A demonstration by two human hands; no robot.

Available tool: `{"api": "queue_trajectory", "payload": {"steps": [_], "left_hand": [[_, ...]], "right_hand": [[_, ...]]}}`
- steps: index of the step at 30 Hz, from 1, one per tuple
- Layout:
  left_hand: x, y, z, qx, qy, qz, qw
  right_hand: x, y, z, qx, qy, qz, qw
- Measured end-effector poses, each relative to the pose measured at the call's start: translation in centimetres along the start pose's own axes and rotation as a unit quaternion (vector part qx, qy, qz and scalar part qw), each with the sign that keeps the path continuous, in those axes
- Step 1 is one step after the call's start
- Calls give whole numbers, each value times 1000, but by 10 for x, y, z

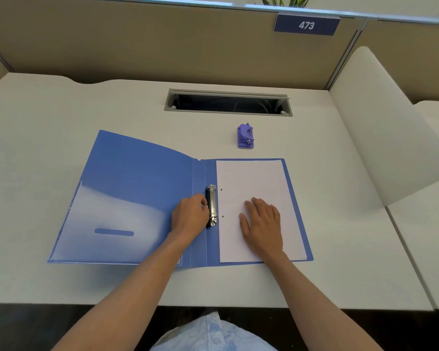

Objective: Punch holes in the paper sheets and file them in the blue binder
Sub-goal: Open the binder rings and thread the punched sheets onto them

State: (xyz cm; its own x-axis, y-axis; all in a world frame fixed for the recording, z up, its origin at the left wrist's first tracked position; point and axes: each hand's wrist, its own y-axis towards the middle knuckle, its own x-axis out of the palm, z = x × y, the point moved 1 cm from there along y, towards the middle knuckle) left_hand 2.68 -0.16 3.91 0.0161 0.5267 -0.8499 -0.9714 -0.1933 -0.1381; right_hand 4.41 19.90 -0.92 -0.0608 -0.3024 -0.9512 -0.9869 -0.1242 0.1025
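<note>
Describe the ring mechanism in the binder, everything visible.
The ring mechanism is a chromed metal clip with a black bar, fixed upright along the spine of the open blue binder. The left hand has its fingers curled against its left side. The punched paper sheets lie just right of it, holes not on the rings.

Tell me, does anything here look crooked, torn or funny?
Nothing looks torn or spilled. One thing: the paper sheets lie in the blue binder with both holes beside the ring clip, not on it. The left hand is at the clip; the right hand rests flat on the paper.
</note>
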Motion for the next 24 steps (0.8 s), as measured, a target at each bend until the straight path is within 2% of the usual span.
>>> {"api": "queue_trajectory", "payload": {"steps": [4, 10, 12, 15, 16, 19, 24], "left_hand": [[3, -18, -7, 72, -86, 18, 994], [3, -24, -15, 123, -83, -21, 989], [2, -22, -15, 133, -71, -24, 988], [1, -20, -15, 140, -58, -22, 988], [1, -20, -15, 141, -52, -22, 988], [1, -20, -15, 151, -36, -26, 988], [-1, -22, -15, 151, -31, -21, 988]], "right_hand": [[-1, 0, 0, 1, 8, -2, 1000], [-10, 4, -5, 10, 38, -17, 999], [-18, 6, -14, 13, 56, 0, 998], [-25, 8, -35, -58, 77, 50, 994], [-26, 8, -44, -90, 87, 45, 991], [-23, 9, -67, -142, 119, -48, 982], [-16, 14, -71, -100, 117, -71, 986]]}}
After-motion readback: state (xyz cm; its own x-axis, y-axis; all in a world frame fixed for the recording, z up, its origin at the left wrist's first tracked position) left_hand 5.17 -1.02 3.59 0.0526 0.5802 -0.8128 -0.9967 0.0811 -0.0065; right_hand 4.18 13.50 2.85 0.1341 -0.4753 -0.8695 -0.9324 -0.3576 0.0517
